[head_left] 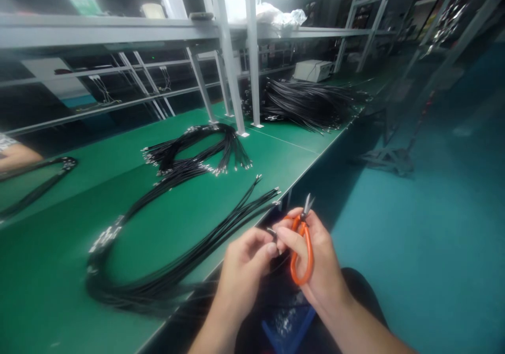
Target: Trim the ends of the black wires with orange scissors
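Note:
My left hand [248,262] is closed in a pinch on the end of a black cable [272,233], just past the bench's front edge. Orange-handled scissors [303,254] rest in my right hand [315,243], blades pointing up and away and slightly apart. The thumb and forefinger of that hand also meet at the cable end. Most of the cable is hidden behind my hands. To the left, a bundle of black cables [165,280] curves over the green bench top [138,249], with pale metallic ends near my hands.
Coiled black cables [197,149] lie farther back, and a large cable pile [307,104] lies beyond the white posts [252,54]. Another person's arm [18,154] is at the far left by a cable loop [43,185]. Below my hands is a blue bin [290,325] with small scraps.

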### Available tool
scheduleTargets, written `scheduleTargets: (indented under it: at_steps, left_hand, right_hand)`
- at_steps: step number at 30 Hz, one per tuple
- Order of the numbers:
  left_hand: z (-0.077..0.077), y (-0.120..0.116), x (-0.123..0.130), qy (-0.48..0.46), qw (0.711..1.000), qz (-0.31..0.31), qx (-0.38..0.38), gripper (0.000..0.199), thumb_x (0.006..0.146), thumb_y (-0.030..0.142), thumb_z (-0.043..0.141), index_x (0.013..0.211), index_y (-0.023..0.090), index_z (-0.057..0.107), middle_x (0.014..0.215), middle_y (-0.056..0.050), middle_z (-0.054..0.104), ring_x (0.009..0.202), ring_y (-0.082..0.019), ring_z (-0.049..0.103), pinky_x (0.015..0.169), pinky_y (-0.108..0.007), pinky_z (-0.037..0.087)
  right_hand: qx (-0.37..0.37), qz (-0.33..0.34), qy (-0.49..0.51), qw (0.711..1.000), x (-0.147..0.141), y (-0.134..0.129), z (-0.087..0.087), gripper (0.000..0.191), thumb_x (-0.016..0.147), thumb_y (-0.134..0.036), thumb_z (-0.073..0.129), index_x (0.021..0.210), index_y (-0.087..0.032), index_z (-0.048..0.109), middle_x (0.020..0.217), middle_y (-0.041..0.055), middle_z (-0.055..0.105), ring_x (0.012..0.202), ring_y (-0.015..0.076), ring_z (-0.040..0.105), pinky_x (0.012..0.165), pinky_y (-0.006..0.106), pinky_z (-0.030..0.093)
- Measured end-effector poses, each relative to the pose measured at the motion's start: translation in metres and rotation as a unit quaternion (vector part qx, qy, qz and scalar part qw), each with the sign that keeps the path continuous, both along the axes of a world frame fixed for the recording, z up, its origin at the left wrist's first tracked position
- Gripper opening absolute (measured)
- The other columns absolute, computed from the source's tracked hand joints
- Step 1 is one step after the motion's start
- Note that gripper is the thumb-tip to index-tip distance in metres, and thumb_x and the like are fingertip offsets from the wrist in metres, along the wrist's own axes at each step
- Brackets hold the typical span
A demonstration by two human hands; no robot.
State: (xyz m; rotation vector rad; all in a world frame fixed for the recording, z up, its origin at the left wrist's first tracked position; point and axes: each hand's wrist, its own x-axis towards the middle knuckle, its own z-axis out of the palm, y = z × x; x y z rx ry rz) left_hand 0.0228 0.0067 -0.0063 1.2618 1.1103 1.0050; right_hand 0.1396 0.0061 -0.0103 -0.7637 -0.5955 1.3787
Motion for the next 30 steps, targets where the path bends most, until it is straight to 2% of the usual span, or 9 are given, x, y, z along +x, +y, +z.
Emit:
scheduleTargets:
  at_steps: [5, 8, 10, 13, 18, 22, 26, 28, 30]
  left_hand:
    - [-0.005, 0.003, -0.004, -0.006, 1.000, -0.002, -0.004, 0.018, 0.078, 0.030, 0.063, 0.072, 0.014, 0.057, 0.065, 0.000, 0.057, 0.053, -0.008, 0.043, 0.049, -0.019, 0.035]
    - [-0.007, 0.003, -0.004, -0.003, 1.000, -0.001, -0.004, 0.019, 0.078, 0.031, 0.063, 0.072, 0.014, 0.057, 0.063, 0.001, 0.055, 0.051, -0.008, 0.042, 0.049, -0.020, 0.034]
    - [-0.006, 0.003, -0.003, -0.002, 1.000, 0.000, -0.003, 0.018, 0.078, 0.030, 0.063, 0.071, 0.014, 0.056, 0.061, 0.002, 0.052, 0.051, -0.008, 0.042, 0.049, -0.019, 0.034]
    - [-0.003, 0.002, -0.001, 0.003, 1.000, 0.000, -0.006, 0.017, 0.077, 0.028, 0.062, 0.070, 0.014, 0.056, 0.059, 0.003, 0.050, 0.051, -0.008, 0.041, 0.049, -0.019, 0.033]
    - [-0.002, 0.001, -0.002, -0.004, 1.000, -0.004, -0.010, 0.017, 0.077, 0.027, 0.062, 0.069, 0.014, 0.055, 0.059, 0.003, 0.049, 0.051, -0.007, 0.041, 0.049, -0.019, 0.033]
    - [-0.001, 0.000, -0.004, -0.019, 1.000, -0.014, -0.009, 0.015, 0.078, 0.028, 0.062, 0.072, 0.014, 0.057, 0.061, 0.003, 0.051, 0.050, -0.007, 0.041, 0.049, -0.018, 0.033]
    - [-0.004, -0.001, -0.004, -0.020, 1.000, 0.000, 0.004, 0.016, 0.079, 0.027, 0.063, 0.071, 0.014, 0.060, 0.059, 0.003, 0.052, 0.050, -0.006, 0.042, 0.049, -0.018, 0.034]
    - [-0.007, -0.001, -0.003, -0.038, 0.999, 0.007, 0.004, 0.017, 0.080, 0.027, 0.063, 0.070, 0.014, 0.060, 0.060, 0.003, 0.052, 0.050, -0.006, 0.042, 0.048, -0.018, 0.034]
    - [-0.010, 0.000, -0.004, -0.063, 0.998, 0.014, -0.001, 0.017, 0.080, 0.028, 0.063, 0.071, 0.015, 0.059, 0.063, 0.002, 0.055, 0.050, -0.006, 0.042, 0.047, -0.018, 0.034]
  right_hand:
    - [-0.002, -0.039, -0.048, 0.998, 0.004, -0.003, -0.005, 0.026, 0.075, -0.013, 0.068, 0.090, -0.023, 0.049, 0.068, -0.0075, 0.059, 0.055, 0.0060, 0.051, 0.055, 0.017, 0.043]
    - [0.022, -0.071, -0.130, 0.989, 0.008, -0.005, -0.006, 0.022, 0.079, -0.016, 0.065, 0.093, -0.025, 0.050, 0.081, -0.0044, 0.065, 0.062, 0.0077, 0.057, 0.058, 0.018, 0.047]
    - [0.052, -0.078, -0.212, 0.973, 0.009, -0.006, -0.009, 0.023, 0.079, -0.016, 0.065, 0.095, -0.026, 0.051, 0.091, -0.0017, 0.067, 0.071, 0.0103, 0.061, 0.063, 0.021, 0.049]
    - [0.103, -0.096, -0.314, 0.939, 0.007, -0.007, -0.016, 0.027, 0.077, -0.013, 0.065, 0.096, -0.026, 0.053, 0.093, -0.0005, 0.067, 0.078, 0.0136, 0.063, 0.066, 0.024, 0.051]
    - [0.185, -0.146, -0.394, 0.889, 0.007, -0.006, -0.027, 0.026, 0.078, -0.009, 0.063, 0.096, -0.026, 0.055, 0.088, -0.0014, 0.067, 0.082, 0.0153, 0.066, 0.070, 0.025, 0.052]
    - [0.266, -0.177, -0.481, 0.816, 0.012, -0.004, -0.023, 0.030, 0.075, -0.004, 0.063, 0.095, -0.024, 0.058, 0.085, -0.0009, 0.068, 0.076, 0.0145, 0.067, 0.067, 0.023, 0.053]
    - [0.350, -0.226, -0.529, 0.740, 0.014, -0.003, -0.019, 0.032, 0.074, -0.001, 0.063, 0.099, -0.020, 0.057, 0.080, 0.0015, 0.067, 0.072, 0.0159, 0.066, 0.067, 0.026, 0.053]
    - [0.366, -0.249, -0.534, 0.720, 0.014, -0.004, -0.021, 0.034, 0.074, 0.000, 0.061, 0.101, -0.019, 0.056, 0.081, 0.0026, 0.067, 0.073, 0.0166, 0.065, 0.068, 0.027, 0.053]
    - [0.348, -0.269, -0.547, 0.713, 0.015, -0.005, -0.026, 0.033, 0.074, -0.001, 0.059, 0.101, -0.019, 0.056, 0.081, 0.0023, 0.066, 0.072, 0.0166, 0.065, 0.066, 0.027, 0.053]
